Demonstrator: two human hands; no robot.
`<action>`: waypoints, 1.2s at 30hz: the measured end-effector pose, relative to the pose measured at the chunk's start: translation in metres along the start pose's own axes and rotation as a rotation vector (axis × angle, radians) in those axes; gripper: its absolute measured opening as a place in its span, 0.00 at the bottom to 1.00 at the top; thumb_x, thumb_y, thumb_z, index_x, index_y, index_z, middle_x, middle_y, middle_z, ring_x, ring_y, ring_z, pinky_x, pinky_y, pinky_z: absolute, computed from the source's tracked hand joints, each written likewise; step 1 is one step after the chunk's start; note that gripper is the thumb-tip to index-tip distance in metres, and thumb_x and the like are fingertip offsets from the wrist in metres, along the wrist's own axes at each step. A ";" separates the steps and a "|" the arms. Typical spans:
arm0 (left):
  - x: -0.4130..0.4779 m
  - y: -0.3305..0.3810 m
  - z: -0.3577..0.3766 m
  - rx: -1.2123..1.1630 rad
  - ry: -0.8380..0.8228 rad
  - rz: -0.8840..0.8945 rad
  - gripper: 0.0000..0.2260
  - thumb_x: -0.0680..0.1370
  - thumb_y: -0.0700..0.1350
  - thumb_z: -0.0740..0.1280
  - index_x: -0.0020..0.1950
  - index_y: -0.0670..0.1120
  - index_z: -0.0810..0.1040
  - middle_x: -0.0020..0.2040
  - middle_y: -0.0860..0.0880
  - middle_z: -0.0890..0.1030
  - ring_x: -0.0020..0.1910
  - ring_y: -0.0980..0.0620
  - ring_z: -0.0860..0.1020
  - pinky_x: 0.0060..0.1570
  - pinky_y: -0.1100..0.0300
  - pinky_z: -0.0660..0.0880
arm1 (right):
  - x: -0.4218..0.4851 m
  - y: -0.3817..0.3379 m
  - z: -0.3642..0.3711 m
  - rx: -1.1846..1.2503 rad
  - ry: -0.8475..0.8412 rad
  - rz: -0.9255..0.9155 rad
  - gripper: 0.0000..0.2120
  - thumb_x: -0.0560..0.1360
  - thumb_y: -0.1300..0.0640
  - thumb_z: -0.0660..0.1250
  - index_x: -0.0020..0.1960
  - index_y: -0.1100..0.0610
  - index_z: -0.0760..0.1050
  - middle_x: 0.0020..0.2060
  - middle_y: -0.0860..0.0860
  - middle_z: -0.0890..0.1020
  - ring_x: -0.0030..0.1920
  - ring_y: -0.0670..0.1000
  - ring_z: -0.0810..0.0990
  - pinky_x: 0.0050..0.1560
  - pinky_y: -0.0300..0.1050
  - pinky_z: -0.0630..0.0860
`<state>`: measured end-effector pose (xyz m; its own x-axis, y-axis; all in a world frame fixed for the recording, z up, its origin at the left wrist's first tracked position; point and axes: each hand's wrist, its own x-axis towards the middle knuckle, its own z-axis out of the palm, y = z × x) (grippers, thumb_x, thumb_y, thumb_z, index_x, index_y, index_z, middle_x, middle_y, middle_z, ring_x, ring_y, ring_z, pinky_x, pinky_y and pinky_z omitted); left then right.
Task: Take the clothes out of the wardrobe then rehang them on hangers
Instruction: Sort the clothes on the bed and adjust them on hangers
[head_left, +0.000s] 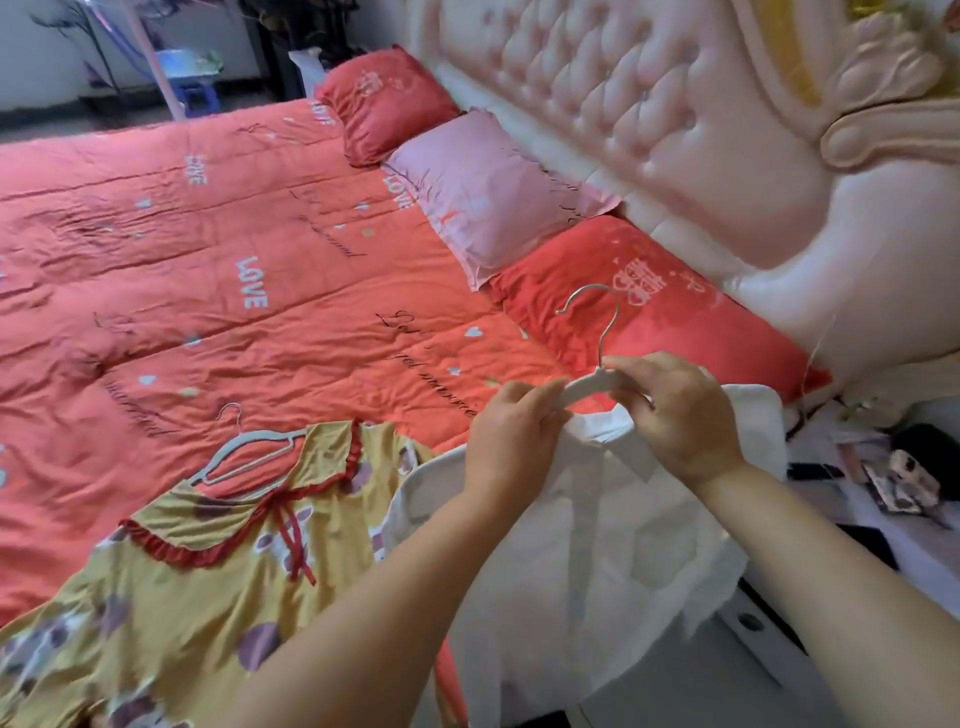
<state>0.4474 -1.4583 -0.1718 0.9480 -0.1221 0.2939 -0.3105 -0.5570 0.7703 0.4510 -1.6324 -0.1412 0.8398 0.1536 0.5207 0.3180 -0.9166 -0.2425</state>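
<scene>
Mid-step: fitting white collared cotton shirt (597, 545) onto pale slim hanger with silver wire hook (586, 388), held up over near right edge of bed

Gripping left arm of hanger with left hand (511, 426), curled fingers closed round it; pinching hanger neck at collar with right hand (675, 415)

To do well: seat both hanger arms fully inside shirt shoulders, keep collar centred under hook, smooth out twists

Right hanger arm hidden under hand and cloth; seated or not, cannot tell

Lying left on orange-red quilt (218, 291): yellow spotted dress with red frill collar (171, 587), pale grey hanger (249, 451) partly in its neck
</scene>
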 end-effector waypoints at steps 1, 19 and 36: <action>0.015 -0.012 0.006 0.014 -0.001 -0.041 0.16 0.73 0.44 0.67 0.60 0.50 0.79 0.48 0.45 0.79 0.45 0.42 0.79 0.44 0.54 0.75 | 0.015 0.010 0.019 0.030 -0.023 -0.006 0.15 0.67 0.54 0.66 0.52 0.56 0.81 0.39 0.54 0.82 0.39 0.58 0.81 0.40 0.49 0.73; 0.108 -0.207 0.075 0.327 -0.198 -0.640 0.25 0.75 0.40 0.66 0.72 0.48 0.66 0.70 0.43 0.67 0.67 0.43 0.67 0.64 0.53 0.66 | 0.111 0.117 0.331 0.104 -0.542 0.110 0.17 0.66 0.60 0.71 0.56 0.57 0.80 0.47 0.59 0.80 0.48 0.64 0.77 0.50 0.55 0.71; 0.054 -0.204 0.031 0.379 -0.088 -0.776 0.19 0.73 0.42 0.65 0.65 0.43 0.74 0.62 0.43 0.75 0.60 0.41 0.74 0.58 0.48 0.72 | 0.047 0.054 0.308 0.228 -0.887 0.067 0.18 0.67 0.67 0.70 0.57 0.61 0.78 0.52 0.59 0.78 0.55 0.64 0.75 0.57 0.56 0.70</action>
<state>0.5638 -1.3770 -0.3306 0.8891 0.3515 -0.2932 0.4554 -0.7433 0.4900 0.6428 -1.5606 -0.3817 0.8597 0.4163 -0.2961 0.2569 -0.8532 -0.4539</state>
